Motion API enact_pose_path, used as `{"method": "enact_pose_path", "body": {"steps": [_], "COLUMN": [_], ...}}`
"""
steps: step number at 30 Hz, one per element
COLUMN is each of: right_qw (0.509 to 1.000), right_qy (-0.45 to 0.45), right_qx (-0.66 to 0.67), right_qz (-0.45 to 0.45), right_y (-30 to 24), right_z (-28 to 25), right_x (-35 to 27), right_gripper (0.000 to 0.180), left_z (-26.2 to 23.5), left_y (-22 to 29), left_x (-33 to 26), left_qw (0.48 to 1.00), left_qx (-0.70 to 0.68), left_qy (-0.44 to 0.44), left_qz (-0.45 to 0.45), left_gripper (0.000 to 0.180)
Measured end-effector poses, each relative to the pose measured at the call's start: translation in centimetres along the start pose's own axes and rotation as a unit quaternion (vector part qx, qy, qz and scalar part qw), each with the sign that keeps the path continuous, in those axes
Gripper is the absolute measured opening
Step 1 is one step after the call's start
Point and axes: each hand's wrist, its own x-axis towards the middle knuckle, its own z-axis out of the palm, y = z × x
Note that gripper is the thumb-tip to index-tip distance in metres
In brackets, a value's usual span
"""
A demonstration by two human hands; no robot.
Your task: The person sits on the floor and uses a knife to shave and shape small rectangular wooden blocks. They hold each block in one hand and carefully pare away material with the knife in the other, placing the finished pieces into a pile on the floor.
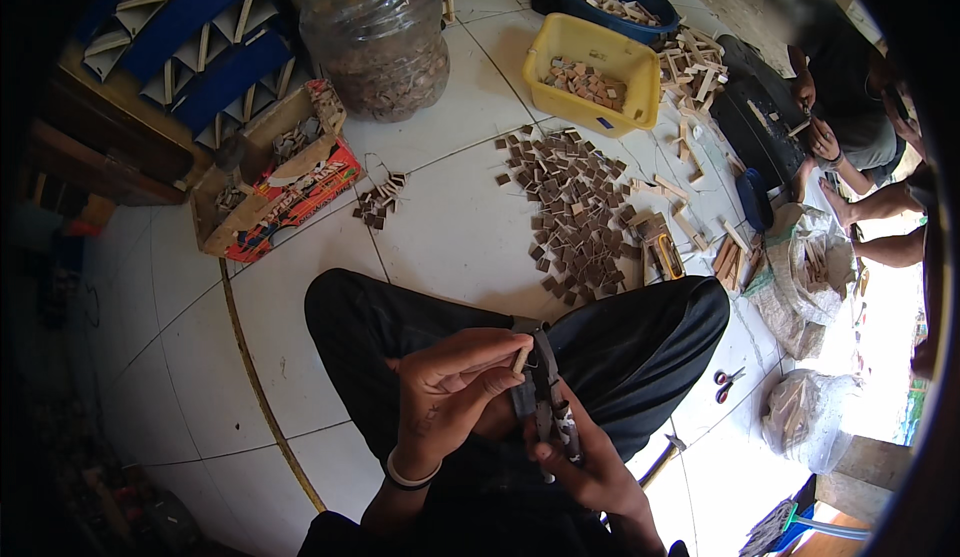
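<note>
My left hand [450,392] pinches a small light wooden piece [521,359] between thumb and fingertips, above my lap. Right beside it, my right hand [595,467] wraps round the handle of a dark grey hand tool that looks like a staple gun [544,372]. Its grip is patched with white and black. The wooden piece is close against the tool's side; whether they touch I cannot tell. On the tiles beyond my crossed legs lies a wide pile of small brown squares [575,212], many with short wooden sticks. A smaller heap of similar pieces [379,200] is left of it.
A yellow tub [640,107], a blue basin [655,29] and a large clear plastic container [330,17] stand at the back. A cardboard box [290,207] sits at left. Scissors [728,385], a hammer [660,460] and sacks [790,297] lie right. Another person [850,87] works at far right.
</note>
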Motion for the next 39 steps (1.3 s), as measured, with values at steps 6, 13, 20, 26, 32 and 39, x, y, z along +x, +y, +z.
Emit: {"method": "enact_pose_path", "body": {"steps": [6,13,20,26,32,39], "right_qw": [0.999,0.991,0.980,0.937,0.900,0.956], "right_qy": [0.028,0.101,0.149,0.224,0.255,0.186], "right_qx": [-0.027,-0.085,-0.133,-0.240,-0.354,-0.226], "right_qz": [0.011,-0.009,-0.011,-0.119,-0.006,-0.010], "right_y": [1.4,6.1,7.9,6.0,4.6,5.1], "right_z": [-0.2,0.3,1.6,1.1,-0.2,-3.1], "right_x": [0.1,0.6,1.4,2.4,3.7,4.7], "right_gripper": [0.060,0.024,0.027,0.026,0.033,0.038], "left_z": [0.1,-0.3,0.0,-1.1,-0.8,-1.6], "left_y": [-0.2,-0.9,-0.9,-0.4,-0.7,-1.1], "left_x": [-0.4,-1.1,-1.3,-1.2,-1.6,0.4], "left_qw": [1.000,0.997,0.995,0.993,0.967,0.984], "left_qx": [0.002,0.041,0.053,0.095,0.026,0.032], "left_qy": [0.007,-0.070,-0.084,-0.030,-0.038,0.152], "left_qz": [-0.010,0.005,0.016,0.061,0.249,-0.086], "left_gripper": [0.034,0.029,0.022,0.030,0.024,0.031]}}
